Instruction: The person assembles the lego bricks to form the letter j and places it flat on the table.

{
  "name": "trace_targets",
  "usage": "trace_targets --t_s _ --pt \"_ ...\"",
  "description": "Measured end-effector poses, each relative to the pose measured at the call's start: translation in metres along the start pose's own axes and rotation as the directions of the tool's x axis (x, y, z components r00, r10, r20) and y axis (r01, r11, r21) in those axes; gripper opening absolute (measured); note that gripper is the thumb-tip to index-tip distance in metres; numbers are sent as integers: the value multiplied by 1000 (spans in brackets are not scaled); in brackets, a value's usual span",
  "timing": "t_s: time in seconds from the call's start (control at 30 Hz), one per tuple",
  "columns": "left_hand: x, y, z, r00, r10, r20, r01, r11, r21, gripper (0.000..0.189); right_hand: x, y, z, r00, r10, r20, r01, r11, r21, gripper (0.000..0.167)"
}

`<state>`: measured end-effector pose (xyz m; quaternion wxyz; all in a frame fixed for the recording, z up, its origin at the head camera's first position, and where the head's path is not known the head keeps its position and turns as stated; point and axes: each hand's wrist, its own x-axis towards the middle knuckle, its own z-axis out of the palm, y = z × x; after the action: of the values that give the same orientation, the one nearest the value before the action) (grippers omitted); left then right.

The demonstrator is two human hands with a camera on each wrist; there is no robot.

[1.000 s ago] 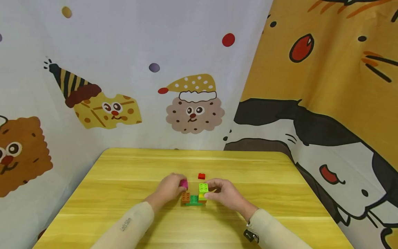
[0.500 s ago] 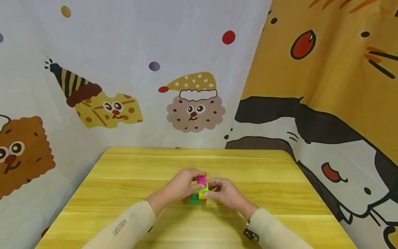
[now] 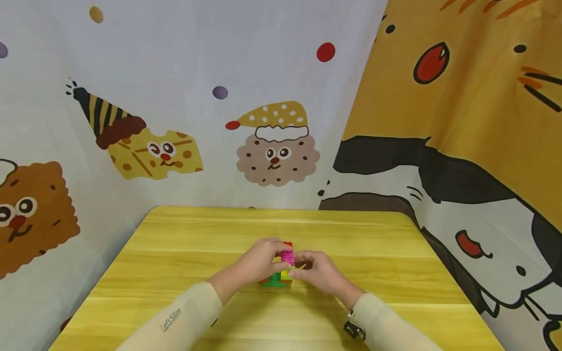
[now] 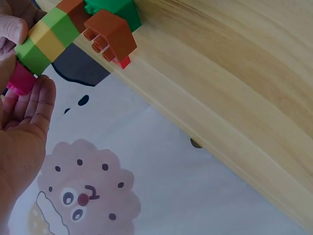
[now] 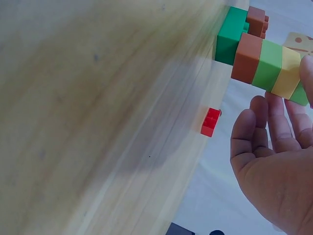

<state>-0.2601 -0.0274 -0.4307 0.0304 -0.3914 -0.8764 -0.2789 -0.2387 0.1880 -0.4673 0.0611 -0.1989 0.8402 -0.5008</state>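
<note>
My left hand [image 3: 256,263] pinches a magenta toy brick [image 3: 287,257] at the top of a brick tower. In the left wrist view the magenta brick sits against the end of a light green brick [image 4: 33,55]. Below that come a yellow brick [image 4: 46,41], another light green brick [image 4: 60,25] and a brown brick [image 4: 73,13]. The tower rises from one end of a dark green base brick [image 5: 231,36]; a second brown brick [image 4: 111,35] stands on its other end. My right hand [image 3: 319,271] holds the tower's upper part between thumb and fingers.
A loose red brick [image 5: 210,122] lies on the wooden table [image 3: 197,234] just behind the tower. The table's far edge meets a cartoon-printed cloth [image 3: 184,97].
My left hand has moved right with the magenta brick, from beside the build to the tower's top. The right hand has stayed at the tower.
</note>
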Motion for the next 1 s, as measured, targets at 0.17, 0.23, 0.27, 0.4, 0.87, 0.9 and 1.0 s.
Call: trace_targets --t_s 0.17,0.23,0.27,0.4,0.87,0.9,1.0 --pt "2 1 -2 1000 19 15 -20 1000 20 21 5 17 1 1000 9 2 -9 1000 -8 28" --pt "3 2 -2 999 21 27 -21 999 32 19 6 19 1 1000 11 4 -11 1000 -10 28" --pt "3 2 -3 999 18 35 -19 999 41 19 6 19 1 1000 9 2 -9 1000 -12 29" --pt "3 4 -4 998 5 55 -9 997 74 21 5 19 3 1000 -5 -17 4 999 -36 29" --pt "-6 1 -17 996 19 88 -29 993 114 28 8 7 13 994 -109 -12 105 981 -163 17" --pt "-6 0 -17 996 24 86 -34 993 113 29 8 6 13 993 -115 -10 112 979 -170 16" --pt "-8 -1 -17 996 33 79 -41 993 107 29 10 5 14 991 -133 -8 129 970 -204 12"
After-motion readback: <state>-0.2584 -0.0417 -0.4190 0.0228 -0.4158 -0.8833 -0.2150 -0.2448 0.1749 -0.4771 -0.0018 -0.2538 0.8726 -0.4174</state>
